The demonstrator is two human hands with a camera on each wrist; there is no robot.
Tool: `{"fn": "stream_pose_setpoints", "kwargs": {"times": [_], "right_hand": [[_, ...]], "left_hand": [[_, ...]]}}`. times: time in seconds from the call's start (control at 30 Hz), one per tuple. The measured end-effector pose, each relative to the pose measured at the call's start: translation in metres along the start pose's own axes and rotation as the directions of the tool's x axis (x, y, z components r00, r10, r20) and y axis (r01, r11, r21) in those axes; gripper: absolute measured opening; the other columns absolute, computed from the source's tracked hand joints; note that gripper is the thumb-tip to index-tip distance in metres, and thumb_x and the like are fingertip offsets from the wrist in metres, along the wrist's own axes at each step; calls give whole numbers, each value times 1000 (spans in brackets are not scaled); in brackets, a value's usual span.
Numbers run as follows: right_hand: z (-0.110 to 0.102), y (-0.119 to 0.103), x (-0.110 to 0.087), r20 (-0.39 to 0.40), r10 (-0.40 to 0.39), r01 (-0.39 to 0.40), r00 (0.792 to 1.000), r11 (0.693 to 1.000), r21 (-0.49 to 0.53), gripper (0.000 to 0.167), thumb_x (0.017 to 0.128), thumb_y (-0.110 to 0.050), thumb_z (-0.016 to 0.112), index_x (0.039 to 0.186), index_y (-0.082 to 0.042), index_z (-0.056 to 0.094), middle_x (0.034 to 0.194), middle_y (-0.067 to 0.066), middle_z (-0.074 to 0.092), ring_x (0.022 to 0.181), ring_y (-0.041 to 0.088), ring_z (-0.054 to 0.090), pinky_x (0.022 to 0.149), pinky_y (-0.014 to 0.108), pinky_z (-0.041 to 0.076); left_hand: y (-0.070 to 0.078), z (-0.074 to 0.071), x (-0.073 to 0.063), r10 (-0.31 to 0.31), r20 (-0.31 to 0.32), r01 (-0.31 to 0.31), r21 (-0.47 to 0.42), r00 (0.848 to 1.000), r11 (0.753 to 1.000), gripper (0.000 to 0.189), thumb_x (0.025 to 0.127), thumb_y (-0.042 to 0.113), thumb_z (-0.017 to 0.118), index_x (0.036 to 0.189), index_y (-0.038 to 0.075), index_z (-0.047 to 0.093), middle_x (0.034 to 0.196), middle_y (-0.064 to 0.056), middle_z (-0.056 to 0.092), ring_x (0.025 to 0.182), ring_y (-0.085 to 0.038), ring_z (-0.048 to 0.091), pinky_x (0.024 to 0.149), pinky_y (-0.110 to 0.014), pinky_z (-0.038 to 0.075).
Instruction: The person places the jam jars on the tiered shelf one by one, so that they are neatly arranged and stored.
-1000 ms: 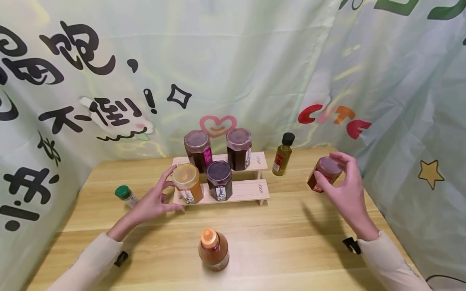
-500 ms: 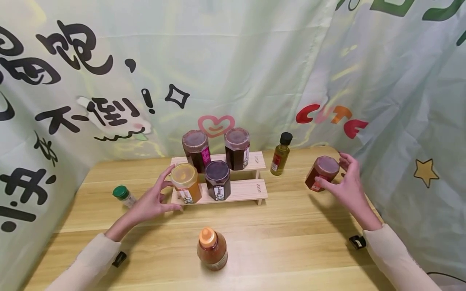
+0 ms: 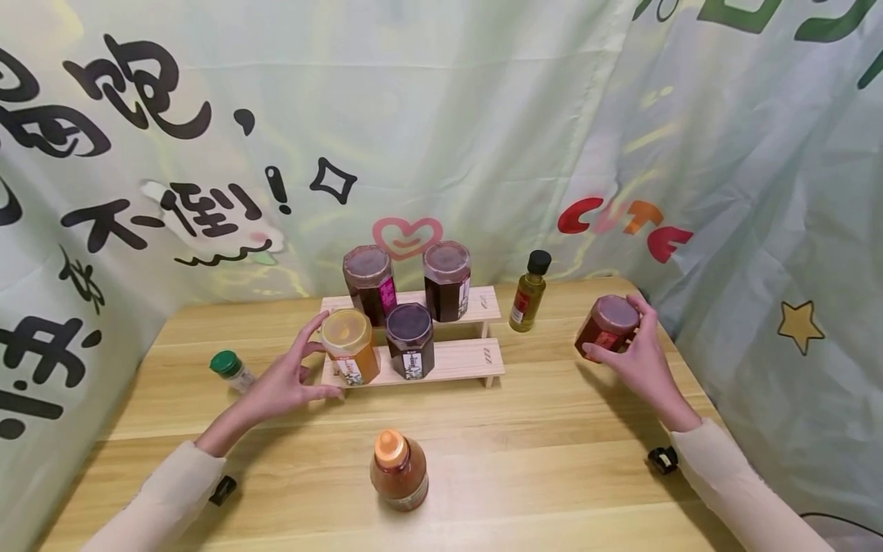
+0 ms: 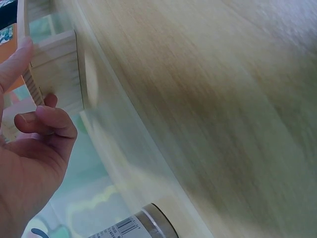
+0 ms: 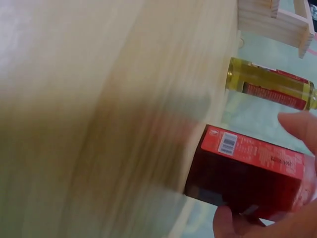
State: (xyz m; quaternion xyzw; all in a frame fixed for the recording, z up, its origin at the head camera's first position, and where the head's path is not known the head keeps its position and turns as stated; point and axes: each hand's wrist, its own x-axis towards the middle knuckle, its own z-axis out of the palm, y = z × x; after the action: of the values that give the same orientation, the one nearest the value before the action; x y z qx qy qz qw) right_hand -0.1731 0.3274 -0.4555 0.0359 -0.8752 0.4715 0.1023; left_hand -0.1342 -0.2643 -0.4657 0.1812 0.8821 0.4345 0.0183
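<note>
On the left, my left hand point(image 3: 279, 389) holds the left end of a stepped wooden rack point(image 3: 462, 356). In the left wrist view its fingers curl against the side panel point(image 4: 58, 74). An amber jar point(image 3: 357, 360) stands right by its index finger; whether they touch I cannot tell. Farther right, my right hand point(image 3: 645, 364) curls round a dark red jar point(image 3: 607, 328), thumb in front and fingers at its right side. The right wrist view shows that jar point(image 5: 242, 173) upright with a red barcode label, its base at or near the tabletop.
Three dark jars share the rack: one on the lower step point(image 3: 410, 343), two on the upper point(image 3: 369, 282). An oil bottle point(image 3: 528, 295) stands between rack and right hand. A green-capped shaker point(image 3: 231, 368) is at left. An orange-capped sauce bottle point(image 3: 400, 475) stands in front. Printed cloth surrounds the table.
My right fingers first lay over the dark red jar's lid, spread away from its right side, then came back close against it. The left hand has stayed at the rack.
</note>
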Motion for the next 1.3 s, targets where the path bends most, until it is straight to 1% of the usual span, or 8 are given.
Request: {"fn": "stream_pose_setpoints", "kwargs": {"times": [0.27,0.4,0.6,0.7,0.87,1.03,1.13,1.3], "right_hand": [[10,-1,2,-93,31,-32,995,999,-6,108,89,-2,88,169,-9,17,157,31,34,140,45,40,109,61,41],[15,-1,3,-147,48,-49,988,999,-2,104,88,0,88,169,-10,22,158,28,38,140,44,42,109,64,42],[16,-3,2,-178,58,-63,982,998,-23,103,88,1,88,170,-12,27,159,26,45,139,44,47,109,66,44],[14,-5,1,-166,72,-78,983,997,-29,103,88,-1,89,170,-13,28,157,27,46,139,45,47,108,67,44],[8,-6,-3,-137,86,-93,987,995,-46,103,90,-6,88,172,-14,25,157,29,45,138,45,47,107,68,44],[5,-7,-13,-124,64,-73,990,995,-63,102,91,-12,90,171,-13,26,151,29,48,131,44,51,96,40,51],[8,-9,-19,-125,50,-58,991,997,-59,102,90,-13,91,169,-12,27,144,28,50,122,41,55,83,19,46],[14,-21,-23,-148,38,-42,988,999,-18,101,88,-13,93,167,-15,29,134,21,52,108,27,57,79,12,45]], "left_hand": [[1,-3,-1,-8,14,8,-33,1000,999,136,80,10,100,177,31,7,142,-23,66,83,-29,64,55,-29,47],[2,-4,-1,-7,20,8,-39,1000,999,135,80,15,100,177,35,7,143,-21,67,112,-34,67,62,-32,53],[0,-6,-1,-20,25,21,-30,999,999,135,81,18,100,177,36,7,143,-22,67,99,-36,66,59,-32,50],[-1,-6,-1,-17,25,18,-25,1000,1000,135,80,19,101,177,35,7,143,-22,67,101,-38,67,60,-32,51],[-2,-3,2,-3,23,3,-33,1000,999,136,79,18,101,177,34,8,143,-20,67,125,-41,64,68,-33,56],[-2,0,1,8,29,-7,-40,1000,999,136,79,16,101,177,33,7,143,-20,67,125,-41,64,67,-33,56],[-4,1,-2,12,27,-12,-30,1000,999,136,79,15,101,177,31,7,142,-21,68,123,-43,64,67,-38,57],[-5,-3,-3,24,4,-24,-12,1000,1000,135,80,16,101,177,33,8,141,-17,69,133,-44,60,78,-48,59]]}}
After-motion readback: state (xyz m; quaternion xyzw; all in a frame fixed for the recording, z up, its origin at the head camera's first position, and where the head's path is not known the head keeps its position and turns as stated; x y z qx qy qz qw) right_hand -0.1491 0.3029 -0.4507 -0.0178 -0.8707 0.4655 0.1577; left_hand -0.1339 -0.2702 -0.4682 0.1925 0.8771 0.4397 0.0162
